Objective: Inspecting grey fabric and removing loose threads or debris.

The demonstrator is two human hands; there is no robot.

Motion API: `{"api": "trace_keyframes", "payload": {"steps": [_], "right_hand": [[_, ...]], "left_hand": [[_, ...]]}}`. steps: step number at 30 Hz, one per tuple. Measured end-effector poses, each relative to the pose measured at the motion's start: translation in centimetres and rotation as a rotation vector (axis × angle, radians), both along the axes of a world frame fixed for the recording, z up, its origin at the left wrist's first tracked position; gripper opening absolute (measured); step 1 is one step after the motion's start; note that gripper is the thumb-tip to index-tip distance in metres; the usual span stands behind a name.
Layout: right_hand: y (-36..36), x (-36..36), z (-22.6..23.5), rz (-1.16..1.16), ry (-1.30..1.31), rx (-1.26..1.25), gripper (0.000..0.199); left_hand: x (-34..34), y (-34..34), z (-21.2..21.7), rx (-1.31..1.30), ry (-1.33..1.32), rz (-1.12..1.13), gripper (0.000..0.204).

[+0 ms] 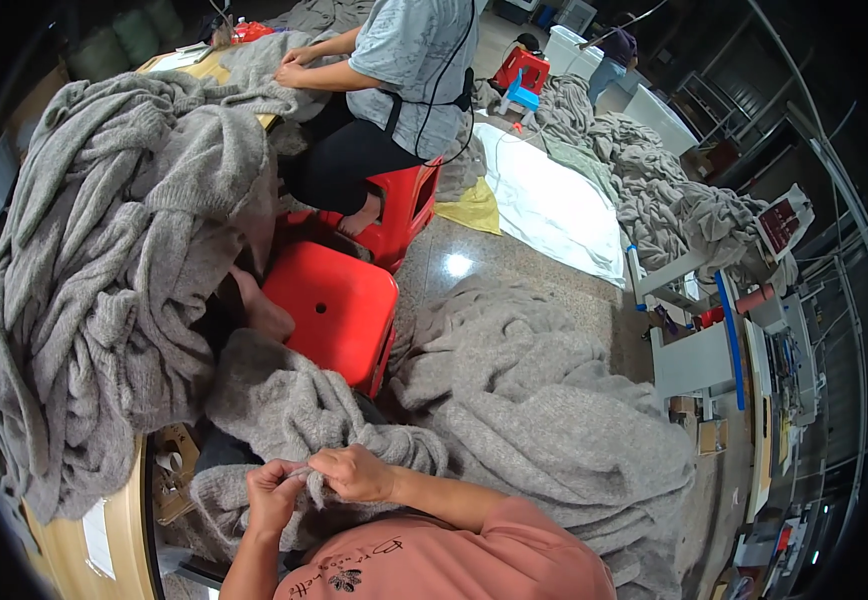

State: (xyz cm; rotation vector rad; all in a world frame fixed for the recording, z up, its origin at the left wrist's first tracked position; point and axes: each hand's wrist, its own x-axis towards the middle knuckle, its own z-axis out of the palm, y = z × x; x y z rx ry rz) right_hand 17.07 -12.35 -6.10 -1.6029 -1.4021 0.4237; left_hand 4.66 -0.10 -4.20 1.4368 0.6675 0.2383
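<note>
A soft grey knit garment (299, 410) lies bunched across my lap. My left hand (274, 494) pinches an edge of it between thumb and fingers. Right beside it, my right hand (354, 473) is closed on the same knit, knuckles up, with a small fold poking out below the fingers. The two hands nearly touch at the fingertips. Whether a small tool or thread sits between the fingers cannot be made out.
Grey knitwear heaps cover the wooden table (137, 510) at left and the floor at right (544, 420). Ahead stands a red plastic stool (339, 305). Beyond it a co-worker (409, 70) handles grey knit. A white sheet (549, 205) lies on the floor.
</note>
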Motion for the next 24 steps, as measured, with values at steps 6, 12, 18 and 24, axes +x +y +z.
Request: {"api": "trace_keyframes", "payload": {"steps": [6,12,18,24], "right_hand": [[0.6,-0.2,-1.0,-0.015,-0.079,0.003,0.015],[0.0,-1.3,-1.2,-0.064,0.004,-0.013,0.015],[0.2,-1.4,-1.3,-0.107,0.040,-0.004,0.014],[0.1,-1.6,-0.1,-0.170,0.028,-0.013,0.010]], "left_hand": [[-0.4,0.3,-1.3,-0.259,0.008,0.086,0.007],[-0.6,0.2,-0.2,-0.247,0.048,-0.018,0.013],[-0.4,0.0,0.0,-0.105,0.105,-0.005,0.015],[-0.2,-0.6,0.3,-0.041,0.083,0.082,0.013]]}}
